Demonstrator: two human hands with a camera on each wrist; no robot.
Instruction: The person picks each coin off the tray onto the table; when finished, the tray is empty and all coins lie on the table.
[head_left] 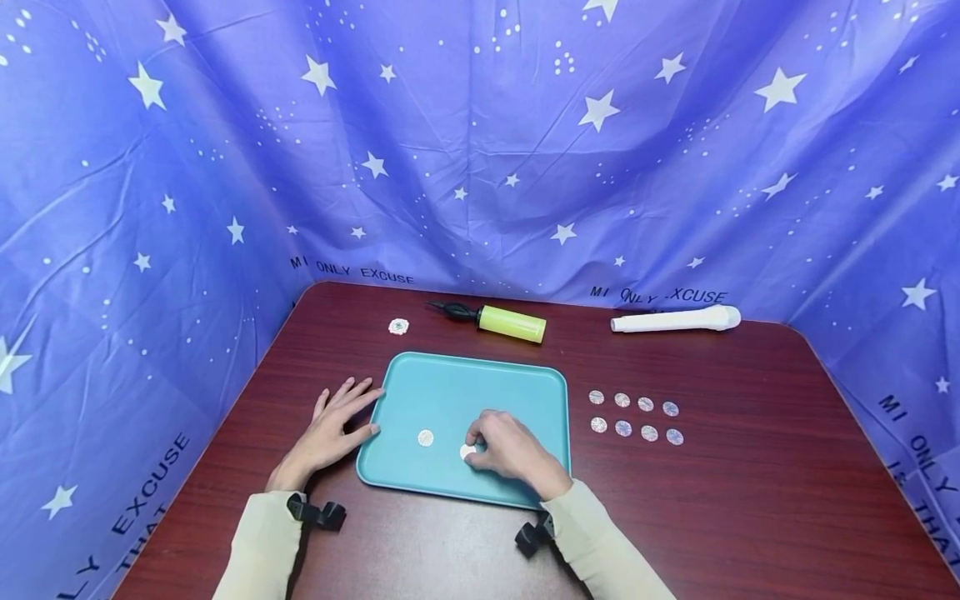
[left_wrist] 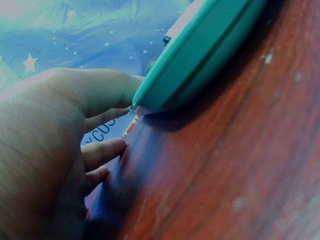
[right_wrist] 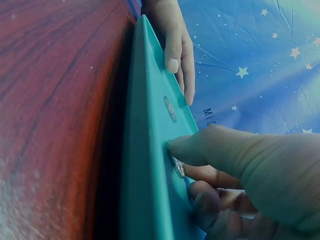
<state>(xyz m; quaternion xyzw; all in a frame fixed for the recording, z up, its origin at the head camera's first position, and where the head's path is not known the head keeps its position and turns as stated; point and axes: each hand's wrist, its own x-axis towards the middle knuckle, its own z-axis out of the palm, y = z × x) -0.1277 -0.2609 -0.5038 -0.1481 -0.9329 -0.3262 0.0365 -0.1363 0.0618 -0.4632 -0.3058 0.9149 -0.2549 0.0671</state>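
Observation:
A teal tray (head_left: 465, 387) lies on the dark red table. On it rests a shiny silver round disc (head_left: 425, 438), left of the middle. My right hand (head_left: 513, 450) is over the tray's front part and pinches a second silver disc (right_wrist: 178, 167) between thumb and curled fingers, close to the tray floor. Part of that disc is hidden by the fingers. At the tray's left rim is my left hand (head_left: 330, 433), its fingers stretched out; thumb and forefinger touch the rim from outside.
Several silver discs (head_left: 622, 401) lie in two rows right of the tray. Behind it are a yellow-green hand pump (head_left: 512, 324) with a black nozzle and a white poker chip (head_left: 398, 327). A white wand-like stick (head_left: 675, 320) lies back right. A blue starry curtain (head_left: 480, 150) encloses the table.

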